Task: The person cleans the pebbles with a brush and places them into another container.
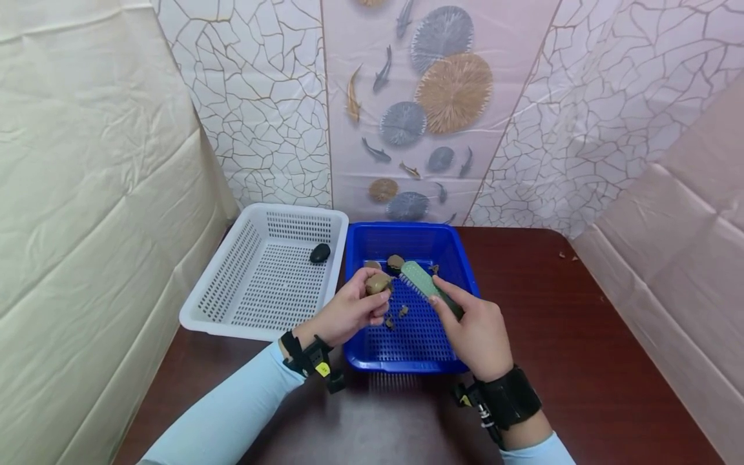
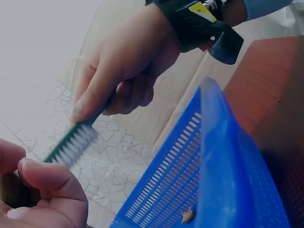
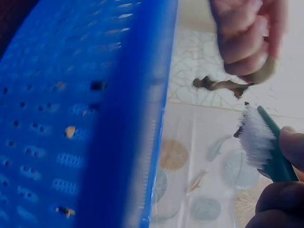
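Note:
My left hand (image 1: 347, 309) holds a rounded stone (image 1: 378, 284) coated in brown mud, above the near left part of a blue basket (image 1: 409, 365). From the stone a strip of mud (image 3: 218, 85) dangles in the right wrist view. A green scrub brush (image 1: 416, 276) with white bristles (image 3: 256, 140) is gripped by its handle in my right hand (image 1: 479, 332). Its bristle end points toward the stone, with a small gap between them in the right wrist view. Two more muddy stones, one partly dark (image 1: 395, 263), lie at the basket's back.
Crumbs of mud (image 1: 403, 311) are scattered on the blue basket's floor. Left of it stands a white basket (image 1: 264, 334) with one smooth black stone (image 1: 320, 253) inside. Both baskets sit on a dark red-brown table (image 1: 540, 310), with a patterned cloth wall (image 1: 401, 161) behind.

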Available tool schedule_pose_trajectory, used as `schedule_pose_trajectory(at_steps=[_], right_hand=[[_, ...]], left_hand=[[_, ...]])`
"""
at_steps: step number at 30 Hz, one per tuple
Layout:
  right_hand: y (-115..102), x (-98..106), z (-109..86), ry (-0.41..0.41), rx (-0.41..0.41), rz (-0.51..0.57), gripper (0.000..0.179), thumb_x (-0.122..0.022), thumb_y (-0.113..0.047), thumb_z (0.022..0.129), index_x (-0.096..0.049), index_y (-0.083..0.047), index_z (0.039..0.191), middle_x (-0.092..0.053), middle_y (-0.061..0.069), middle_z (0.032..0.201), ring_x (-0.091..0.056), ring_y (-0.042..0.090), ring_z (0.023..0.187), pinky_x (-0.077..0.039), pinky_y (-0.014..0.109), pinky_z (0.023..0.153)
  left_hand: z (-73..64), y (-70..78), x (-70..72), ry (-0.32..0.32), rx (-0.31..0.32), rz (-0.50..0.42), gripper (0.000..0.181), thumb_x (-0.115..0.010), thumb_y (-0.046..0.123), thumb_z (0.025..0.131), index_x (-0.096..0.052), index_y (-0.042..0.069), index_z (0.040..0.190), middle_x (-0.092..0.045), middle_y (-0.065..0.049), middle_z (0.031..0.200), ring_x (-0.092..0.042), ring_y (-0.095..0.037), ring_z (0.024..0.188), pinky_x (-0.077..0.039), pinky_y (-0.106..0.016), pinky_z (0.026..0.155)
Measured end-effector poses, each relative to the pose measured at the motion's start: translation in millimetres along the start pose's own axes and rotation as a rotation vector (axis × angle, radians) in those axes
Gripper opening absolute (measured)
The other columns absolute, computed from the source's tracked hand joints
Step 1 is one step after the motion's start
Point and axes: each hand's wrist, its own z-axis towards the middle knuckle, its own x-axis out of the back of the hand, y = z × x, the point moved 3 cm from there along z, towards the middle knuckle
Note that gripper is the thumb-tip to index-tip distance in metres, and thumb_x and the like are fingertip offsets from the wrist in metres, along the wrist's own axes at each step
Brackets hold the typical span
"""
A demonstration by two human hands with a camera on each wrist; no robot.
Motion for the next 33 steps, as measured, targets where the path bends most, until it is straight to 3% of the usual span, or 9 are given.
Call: schedule_pose_trajectory(at_steps=[7,9,14,16,20,23,28,33], right_hand=[[-5.1,0.8,-2.4,0.069,0.029,0.097,0.043,-0.079,-0.025,0.105,-0.073,-0.020,0.148,-0.033,-0.008,0.060,-0.033,0.011,0.047,-0.030,0.028,0.042],[-6.7,-0.6,-2.4,0.091,0.052,0.122,0.043,-0.080,-0.023,0.105,-0.073,-0.020,0.147,-0.041,-0.007,0.063,-0.033,0.010,0.047,-0.032,0.028,0.042],[-3.4,-7.3,0.1,0.013,0.055,0.091,0.042,-0.077,-0.026,0.107,-0.072,-0.021,0.148,-0.042,-0.007,0.062,-0.032,0.009,0.047,-0.030,0.027,0.042],[-0.3,-7.8,0.9,-0.012,0.034,0.049,0.042,-0.077,-0.027,0.107,-0.072,-0.020,0.148,-0.034,-0.007,0.058,-0.032,0.010,0.046,-0.027,0.027,0.042],[-1.2,-2.6,1.7,0.031,0.018,0.050,0.042,-0.079,-0.026,0.106,-0.073,-0.021,0.147,-0.032,-0.008,0.057,-0.033,0.012,0.045,-0.028,0.029,0.041],[-6.4,0.0,1.6,0.068,0.051,0.103,0.042,-0.078,-0.025,0.106,-0.073,-0.021,0.148,-0.038,-0.007,0.060,-0.035,0.011,0.047,-0.031,0.028,0.042],[-6.1,-2.9,-0.4,0.012,0.042,0.106,0.041,-0.076,-0.025,0.108,-0.072,-0.017,0.148,-0.040,-0.007,0.062,-0.036,0.010,0.047,-0.032,0.027,0.042],[-2.9,-0.2,0.5,0.025,0.004,0.024,0.041,-0.078,-0.027,0.107,-0.073,-0.019,0.147,-0.033,-0.008,0.058,-0.034,0.011,0.047,-0.028,0.028,0.043]], left_hand=[[1.5,3.9,3.7,0.008,-0.034,0.024,0.040,-0.044,0.002,0.118,-0.036,-0.004,0.157,-0.055,-0.011,0.111,-0.053,-0.014,0.083,-0.046,-0.021,0.064],[2.4,4.6,4.6,0.011,-0.053,0.063,0.041,-0.046,0.002,0.117,-0.038,-0.005,0.157,-0.057,-0.011,0.105,-0.054,-0.013,0.079,-0.045,-0.021,0.062],[1.7,7.2,2.5,0.028,-0.072,0.137,0.043,-0.055,0.000,0.112,-0.037,-0.001,0.151,-0.055,-0.008,0.095,-0.051,-0.015,0.071,-0.042,-0.024,0.059],[1.2,7.1,1.6,0.037,-0.060,0.141,0.042,-0.055,-0.001,0.110,-0.033,0.001,0.147,-0.055,-0.009,0.098,-0.051,-0.016,0.071,-0.041,-0.025,0.059],[1.2,5.6,2.0,0.043,-0.042,0.143,0.037,-0.052,-0.003,0.112,-0.032,0.003,0.142,-0.055,-0.010,0.101,-0.052,-0.016,0.072,-0.042,-0.024,0.059],[0.9,5.8,2.9,0.041,-0.051,0.171,0.038,-0.053,-0.004,0.113,-0.037,0.001,0.148,-0.056,-0.011,0.107,-0.057,-0.016,0.080,-0.048,-0.024,0.062],[0.3,8.1,4.2,0.067,-0.086,0.254,0.044,-0.060,-0.003,0.111,-0.050,-0.001,0.155,-0.057,-0.014,0.130,-0.064,-0.017,0.097,-0.061,-0.025,0.077],[0.2,8.9,6.6,0.109,-0.100,0.207,0.046,-0.060,-0.005,0.111,-0.053,-0.002,0.156,-0.056,-0.020,0.145,-0.069,-0.024,0.115,-0.067,-0.031,0.087]])
